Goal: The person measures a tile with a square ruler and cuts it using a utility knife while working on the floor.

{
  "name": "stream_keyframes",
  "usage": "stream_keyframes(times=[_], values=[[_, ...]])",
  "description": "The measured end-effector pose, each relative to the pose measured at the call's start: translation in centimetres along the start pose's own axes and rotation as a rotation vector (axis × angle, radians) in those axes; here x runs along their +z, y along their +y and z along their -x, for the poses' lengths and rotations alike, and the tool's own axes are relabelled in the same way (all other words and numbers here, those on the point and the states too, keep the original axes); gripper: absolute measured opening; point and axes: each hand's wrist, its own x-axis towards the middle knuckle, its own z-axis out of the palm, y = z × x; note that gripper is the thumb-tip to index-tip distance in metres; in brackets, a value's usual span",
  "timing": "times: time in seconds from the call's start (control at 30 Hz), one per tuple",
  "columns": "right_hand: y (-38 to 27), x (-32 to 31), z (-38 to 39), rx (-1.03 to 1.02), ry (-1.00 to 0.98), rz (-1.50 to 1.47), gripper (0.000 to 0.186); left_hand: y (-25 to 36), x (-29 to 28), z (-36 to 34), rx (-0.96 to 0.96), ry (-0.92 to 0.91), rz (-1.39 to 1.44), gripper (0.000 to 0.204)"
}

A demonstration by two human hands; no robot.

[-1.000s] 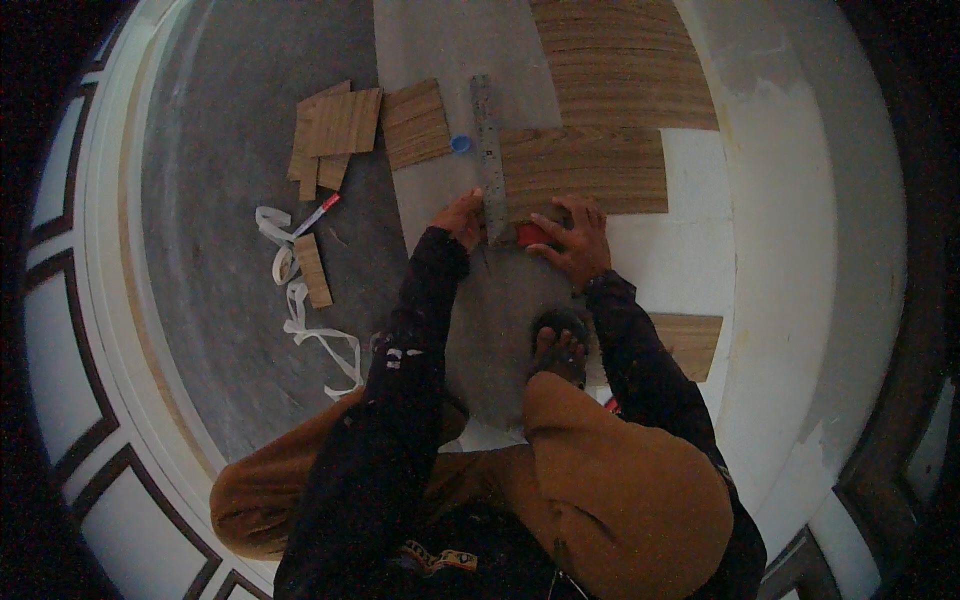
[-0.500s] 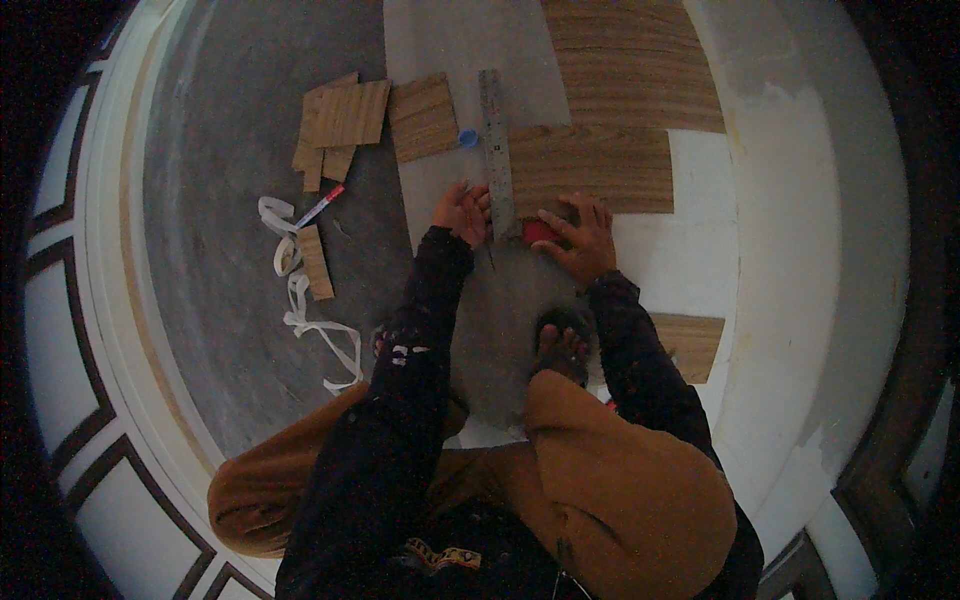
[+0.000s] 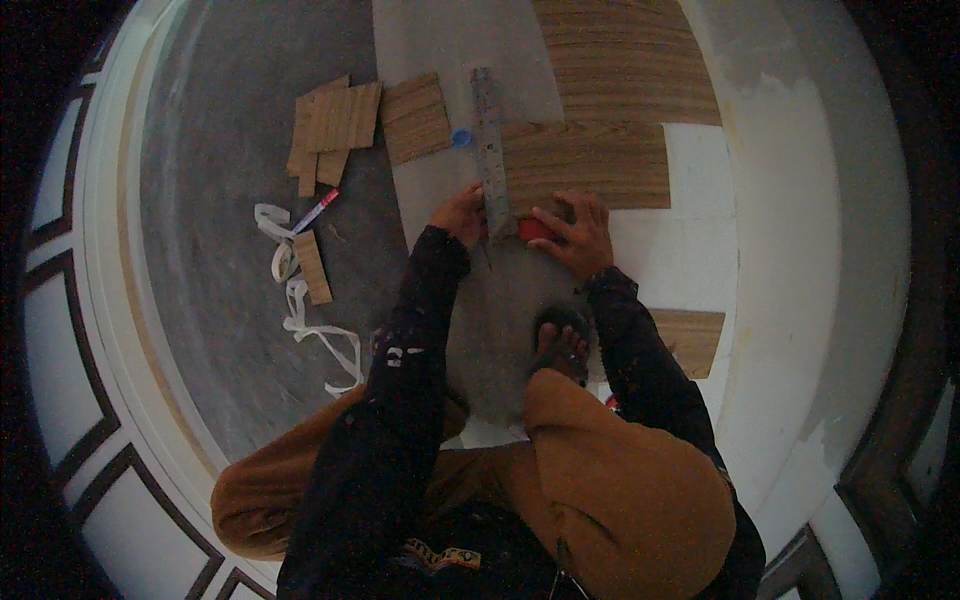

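Note:
A metal try square point(image 3: 486, 140) with a red handle point(image 3: 536, 230) lies along the left end of a wood-grain plank point(image 3: 590, 165). My right hand point(image 3: 583, 235) is closed on the red handle, thumb on it and other fingers reaching onto the plank's near edge. Against the lower left side of the blade rests my left hand point(image 3: 460, 214), its fingers curled together; whatever they pinch is too small or hidden to make out. Left of the blade sit a small blue cap point(image 3: 461, 138) and a short wood-grain offcut point(image 3: 417, 117).
Several offcuts point(image 3: 335, 120) are piled on the dark floor at the left. Near them lie a red-and-white marker point(image 3: 316, 211), a narrow wood piece point(image 3: 312, 268) and curled white strips point(image 3: 297, 310). Larger planks point(image 3: 630, 60) lie at the far right, with white tiles point(image 3: 690, 260) beside them.
My left hand has turned, its fingers closing in against the blade's edge. My right hand stays on the red handle. The view has shifted slightly.

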Motion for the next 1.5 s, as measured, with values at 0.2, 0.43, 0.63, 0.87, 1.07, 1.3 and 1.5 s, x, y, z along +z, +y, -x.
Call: stream_keyframes(times=[0.2,0.43,0.63,0.87,1.07,1.3,1.5], values=[[-0.3,-0.2,-0.4,-0.010,0.000,-0.005,0.053,0.0,-0.8,0.0,0.040,-0.123,0.014,0.042],[-0.1,-0.3,-0.4,-0.022,0.026,-0.016,0.053,0.9,-0.3,0.7,-0.015,-0.131,-0.046,0.037],[-0.5,0.1,-0.4,-0.015,0.030,-0.061,0.053,0.6,-1.8,0.1,-0.051,-0.088,-0.012,0.030],[0.8,0.6,0.0,-0.051,0.053,-0.017,0.054,0.8,-1.6,-0.4,-0.125,0.053,-0.347,0.024],[1.5,1.2,0.7,-0.034,0.021,-0.061,0.053,-1.1,0.6,-0.6,0.048,0.032,-0.028,0.030],[1.4,1.7,2.9,-0.079,0.143,-0.088,0.057,-5.0,-4.6,-3.4,0.427,0.030,-0.853,0.031],[-3.5,2.5,2.2,-0.104,0.186,-0.077,0.045,-2.9,-10.3,-0.9,0.203,0.038,-0.541,0.021]])
